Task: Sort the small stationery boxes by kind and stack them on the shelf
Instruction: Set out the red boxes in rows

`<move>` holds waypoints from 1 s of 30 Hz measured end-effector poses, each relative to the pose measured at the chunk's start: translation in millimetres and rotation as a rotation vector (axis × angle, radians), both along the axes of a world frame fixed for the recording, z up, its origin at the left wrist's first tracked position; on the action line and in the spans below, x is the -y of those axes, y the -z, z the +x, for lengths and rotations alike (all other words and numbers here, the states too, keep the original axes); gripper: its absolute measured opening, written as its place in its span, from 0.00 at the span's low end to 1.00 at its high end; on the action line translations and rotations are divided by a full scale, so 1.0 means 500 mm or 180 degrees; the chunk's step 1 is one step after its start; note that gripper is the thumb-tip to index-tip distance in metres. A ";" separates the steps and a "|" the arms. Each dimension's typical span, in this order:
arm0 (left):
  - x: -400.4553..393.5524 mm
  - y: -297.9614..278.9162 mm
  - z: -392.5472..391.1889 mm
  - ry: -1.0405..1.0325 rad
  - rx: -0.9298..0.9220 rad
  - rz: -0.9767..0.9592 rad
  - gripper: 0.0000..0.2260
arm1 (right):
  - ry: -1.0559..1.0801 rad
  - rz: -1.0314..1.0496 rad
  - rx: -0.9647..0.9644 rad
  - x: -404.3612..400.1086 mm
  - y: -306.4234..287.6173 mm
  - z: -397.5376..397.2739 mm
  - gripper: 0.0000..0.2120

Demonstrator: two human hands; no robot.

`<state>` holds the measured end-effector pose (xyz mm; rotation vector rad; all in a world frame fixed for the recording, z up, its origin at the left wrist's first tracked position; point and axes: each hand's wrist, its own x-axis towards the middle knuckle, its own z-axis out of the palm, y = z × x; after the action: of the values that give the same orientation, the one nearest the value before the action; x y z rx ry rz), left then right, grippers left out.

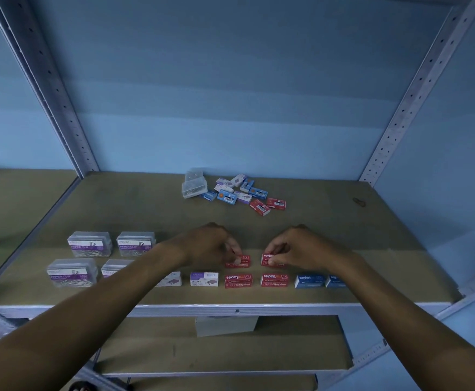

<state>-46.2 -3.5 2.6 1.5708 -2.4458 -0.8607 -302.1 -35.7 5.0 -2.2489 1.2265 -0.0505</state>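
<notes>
- The left hand sits at centre frame, fingertips pinched on a red staples box that rests on the shelf board. The box lies under and just right of the fingertips.
- The right hand sits just right of centre, fingertips pinched on a second red staples box. That box lies at the left end of the hand, partly hidden by the fingers.
- The two gripped boxes stand side by side, apart, in a row behind the front row.
- Front row, directly below them in the frame: two red staples stacks and, each apparently two boxes high.
- Right of those: two blue staples boxes, the far one partly covered by the right forearm.
- Left of the red stacks: white-and-purple staples boxes, one partly behind the left forearm.
- Lower left of the frame: four clear paper clip cases in two rows.
- Upper centre of the shelf board: an unsorted pile of mixed small boxes with clear cases at its left end.
</notes>
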 end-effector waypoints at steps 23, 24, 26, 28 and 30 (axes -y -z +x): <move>0.175 0.022 -0.115 0.0070 0.1250 -0.1054 0.31 | 0.0553 -0.0761 -0.0728 0.165 0.039 0.004 0.26; 0.178 0.024 -0.119 0.0080 0.1328 -0.1051 0.30 | 0.0493 -0.0720 -0.0812 0.166 0.040 0.003 0.28; 0.187 0.033 -0.120 0.0071 0.1345 -0.1058 0.27 | 0.0449 -0.0732 -0.0830 0.167 0.046 0.000 0.30; 0.195 0.045 -0.117 0.0078 0.1269 -0.1218 0.23 | 0.0481 -0.0841 -0.0737 0.169 0.054 -0.006 0.29; 0.200 0.052 -0.114 0.0075 0.1157 -0.1397 0.19 | 0.0500 -0.0979 -0.0571 0.169 0.062 -0.011 0.23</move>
<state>-103.0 -103.5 -23.2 1.6346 -2.6426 -0.0172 -307.5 -120.1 -26.2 -2.4545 1.5830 -0.1057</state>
